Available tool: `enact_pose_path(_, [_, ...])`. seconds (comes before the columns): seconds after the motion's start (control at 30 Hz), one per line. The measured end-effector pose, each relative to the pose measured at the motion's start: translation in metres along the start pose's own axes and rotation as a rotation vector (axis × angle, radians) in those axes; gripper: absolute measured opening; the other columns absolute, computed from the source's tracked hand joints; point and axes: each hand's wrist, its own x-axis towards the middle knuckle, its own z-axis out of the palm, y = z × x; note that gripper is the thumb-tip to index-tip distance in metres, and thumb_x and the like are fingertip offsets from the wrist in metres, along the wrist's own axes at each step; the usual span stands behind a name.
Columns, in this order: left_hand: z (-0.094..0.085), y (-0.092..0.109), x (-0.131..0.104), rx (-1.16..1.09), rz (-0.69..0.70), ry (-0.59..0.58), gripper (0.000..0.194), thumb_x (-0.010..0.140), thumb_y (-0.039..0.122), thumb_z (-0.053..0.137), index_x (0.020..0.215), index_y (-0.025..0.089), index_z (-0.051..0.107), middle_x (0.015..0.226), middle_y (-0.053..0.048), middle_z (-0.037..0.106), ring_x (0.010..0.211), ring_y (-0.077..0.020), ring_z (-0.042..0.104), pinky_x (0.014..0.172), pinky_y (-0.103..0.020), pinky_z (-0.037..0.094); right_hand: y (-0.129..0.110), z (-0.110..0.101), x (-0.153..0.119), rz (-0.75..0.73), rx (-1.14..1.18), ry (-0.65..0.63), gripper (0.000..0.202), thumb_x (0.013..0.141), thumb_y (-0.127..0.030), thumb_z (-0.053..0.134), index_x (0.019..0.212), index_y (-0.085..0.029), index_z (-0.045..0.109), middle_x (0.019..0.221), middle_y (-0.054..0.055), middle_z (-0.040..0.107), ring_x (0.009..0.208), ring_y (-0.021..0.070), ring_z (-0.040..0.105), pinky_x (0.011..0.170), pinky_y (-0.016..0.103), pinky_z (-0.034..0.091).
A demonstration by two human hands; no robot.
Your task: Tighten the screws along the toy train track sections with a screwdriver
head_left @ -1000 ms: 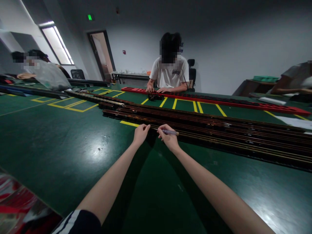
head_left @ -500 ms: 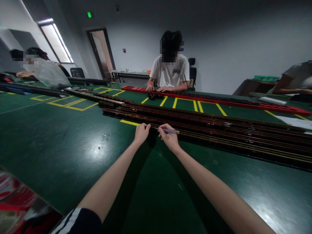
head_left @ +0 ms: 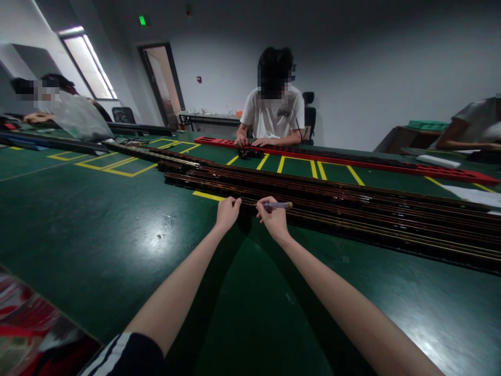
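Long dark strips (head_left: 352,209) with thin gold and reddish lines lie in a bundle across the green table (head_left: 117,224). At their near edge, my left hand (head_left: 228,213) has its fingers pressed together; whatever is between them is too small to make out. A short gap to the right, my right hand (head_left: 274,216) grips a slim translucent pen-like tool (head_left: 278,205). Its gold end points right, and its tip is hidden by the fingers near the front strip.
Across the table a person (head_left: 274,112) handles a dark cluster (head_left: 250,152) beside a long red tray (head_left: 391,166). Other people sit at far left and right. A plastic bag (head_left: 80,117) is at back left, white paper (head_left: 473,195) at right.
The pen-like tool in my right hand has tilted nearer to level, its gold end moving slightly up and right. My right hand has shifted a little to the right. My left hand has barely moved.
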Motion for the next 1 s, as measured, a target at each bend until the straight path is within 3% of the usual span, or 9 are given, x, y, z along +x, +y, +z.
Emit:
enact_pose_path(0.63, [-0.003,0.007,-0.002,0.075,-0.083,-0.037,0.033,0.093,0.032,0.04,0.091,0.014,0.068,0.099,-0.01,0.071,0.098,-0.0247,0.06,0.085,-0.033,0.044,0.007,0.0,0.002,-0.052,-0.035,0.027,0.02,0.083,-0.038,0.055,0.08,-0.019,0.057,0.072,0.002,0.065,0.052,0.0122,0.062,0.038,0.019,0.046])
enact_pose_path(1.0, [-0.011,0.007,-0.001,0.119,-0.235,-0.042,0.035,0.093,0.036,0.037,0.1,0.018,0.066,0.109,-0.011,0.069,0.109,-0.0285,0.059,0.09,-0.038,0.043,0.005,0.0,0.001,-0.037,-0.024,-0.005,0.019,0.082,-0.037,0.056,0.079,-0.019,0.058,0.074,0.003,0.065,0.052,0.0116,0.06,0.037,0.018,0.044])
